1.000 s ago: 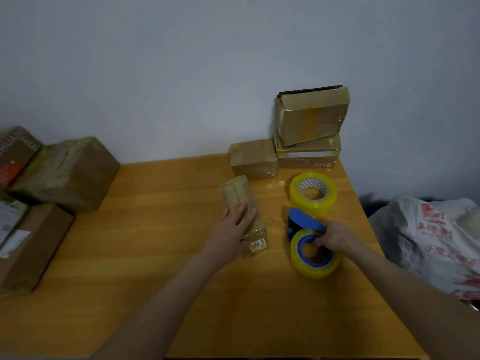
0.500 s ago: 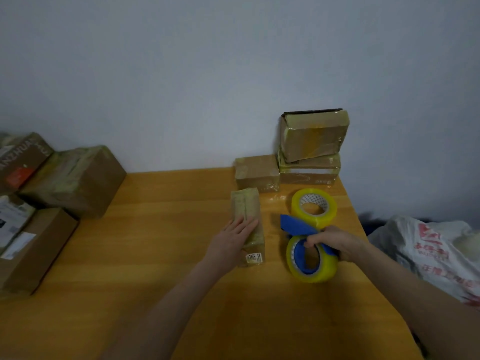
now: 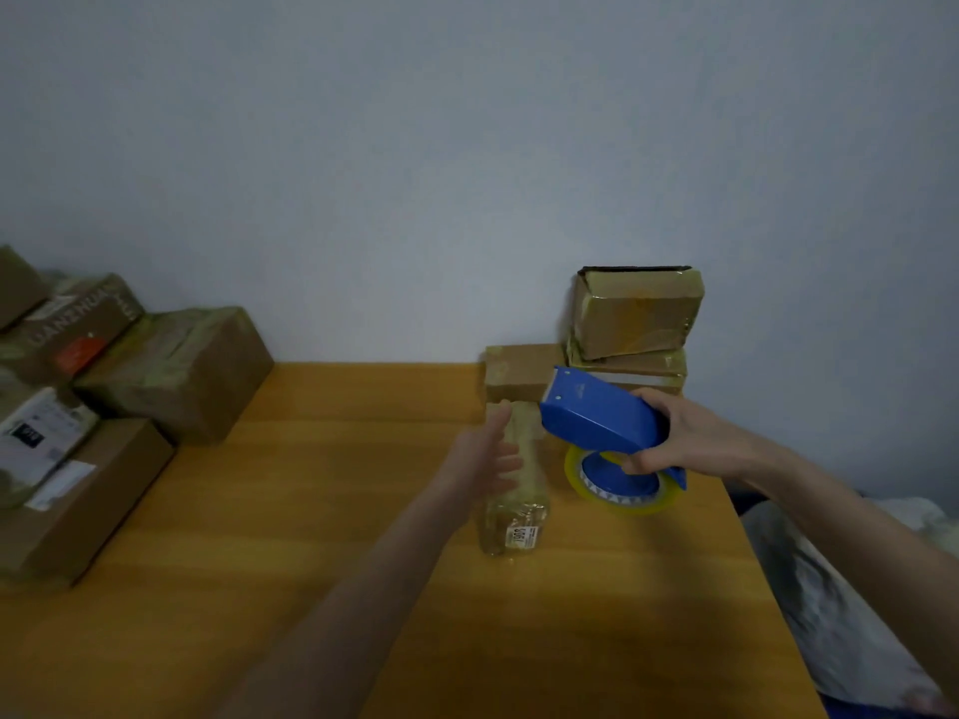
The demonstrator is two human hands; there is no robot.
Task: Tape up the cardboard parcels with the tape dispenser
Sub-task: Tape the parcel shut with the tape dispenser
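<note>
**While the left hand (image 3: 485,461) steadies a parcel (image 3: 519,503), the right hand (image 3: 690,433) holds the tape dispenser (image 3: 597,415) clear of the desk (image 3: 311,511)**

Since the narrow parcel lies lengthwise on the desk with its labelled end toward the person, the left hand sits at its far half. Its fingers are straight and loosely spread along the top and left edge, most likely to stop the parcel sliding once tape goes on. The right hand is curled round the rear of the blue tape dispenser, thumb underneath. It holds the dispenser in the air just right of the parcel, nose aimed toward the far end, which looks like a sensible place to start a strip. The yellowish tape roll (image 3: 617,498) hangs below the blue body.

Blur softens the left hand, so whether it presses the parcel or only brushes it cannot be told. No free tape end can be made out, and the print on the label (image 3: 520,537) is unreadable. The dispenser covers part of the small box (image 3: 511,371) behind it and the foot of the stack of taped parcels (image 3: 638,313) against the wall. Boxes (image 3: 176,365) on the left and a pale bag (image 3: 830,614) on the right are cut off by the frame
</note>
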